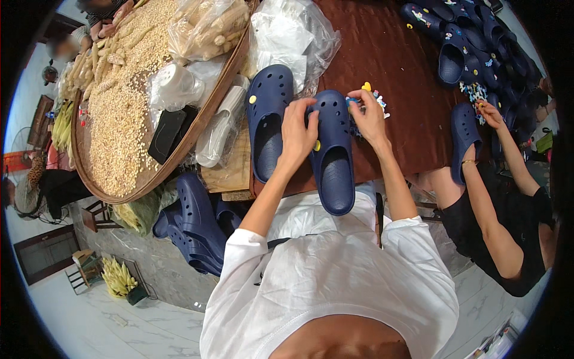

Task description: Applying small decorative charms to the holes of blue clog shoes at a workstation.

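Observation:
Two navy blue clogs with holes lie side by side on the brown-covered table before me. The left clog has a round yellow charm on its upper. The right clog points away from me, heel over the near edge, with a yellow charm on its left side. My left hand is curled against that clog's left side, holding it. Fingertips pinched, my right hand has a small blue shoe charm at the clog's right front. Loose colourful charms lie just beyond that hand.
At the left stands a big round tray of corn kernels and cobs. Plastic bags lie behind the clogs. More clogs hang low at my left. A co-worker's hand reaches to charms at the right, near a large clog pile.

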Demonstrator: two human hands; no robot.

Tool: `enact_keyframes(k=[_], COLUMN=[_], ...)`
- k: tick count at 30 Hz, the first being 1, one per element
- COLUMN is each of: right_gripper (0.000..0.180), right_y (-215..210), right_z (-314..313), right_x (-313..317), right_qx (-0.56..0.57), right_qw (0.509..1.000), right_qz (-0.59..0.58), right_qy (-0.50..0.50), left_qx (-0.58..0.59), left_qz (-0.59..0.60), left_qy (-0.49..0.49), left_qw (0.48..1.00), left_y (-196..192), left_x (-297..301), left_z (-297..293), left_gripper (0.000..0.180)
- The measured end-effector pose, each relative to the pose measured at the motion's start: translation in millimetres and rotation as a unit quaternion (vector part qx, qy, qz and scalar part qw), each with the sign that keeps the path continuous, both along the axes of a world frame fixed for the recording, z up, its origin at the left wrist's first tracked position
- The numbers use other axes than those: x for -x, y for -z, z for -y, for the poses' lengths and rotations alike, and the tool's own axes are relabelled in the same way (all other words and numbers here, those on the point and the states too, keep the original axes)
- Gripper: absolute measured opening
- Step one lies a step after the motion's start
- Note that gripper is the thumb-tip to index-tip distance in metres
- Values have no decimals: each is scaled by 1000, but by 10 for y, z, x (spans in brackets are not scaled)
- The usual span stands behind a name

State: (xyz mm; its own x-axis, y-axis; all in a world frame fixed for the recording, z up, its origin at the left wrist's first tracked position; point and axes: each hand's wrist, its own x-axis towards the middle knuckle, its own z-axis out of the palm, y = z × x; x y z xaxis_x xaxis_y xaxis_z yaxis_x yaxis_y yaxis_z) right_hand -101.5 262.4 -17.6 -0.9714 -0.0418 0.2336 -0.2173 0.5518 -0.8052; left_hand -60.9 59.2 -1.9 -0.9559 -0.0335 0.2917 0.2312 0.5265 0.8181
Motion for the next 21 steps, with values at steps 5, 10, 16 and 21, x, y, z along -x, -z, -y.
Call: enact_keyframes(k=[5,10,16,21], right_gripper=[19,20,25,22], right_y=[-82,-187,-252,-148], right_z=[29,244,509,560], right_x=[-38,54,173,219], right_qx=[-135,-95,-241,-252], right_qw=[984,979,920,918], right_qz=[-88,-62,-15,-9], right_qy=[80,-168,-310,-305], left_qx=[-11,-2,59,46], left_qz=[60,107,114,127], left_qy=[-34,-51,-42,-20], left_qw=[998,993,991,991], left_y=[-80,114,103,130], left_x=[-628,-730,-578,-502], left_z=[-38,-98,-81,-14], left_gripper=[37,45,46,43])
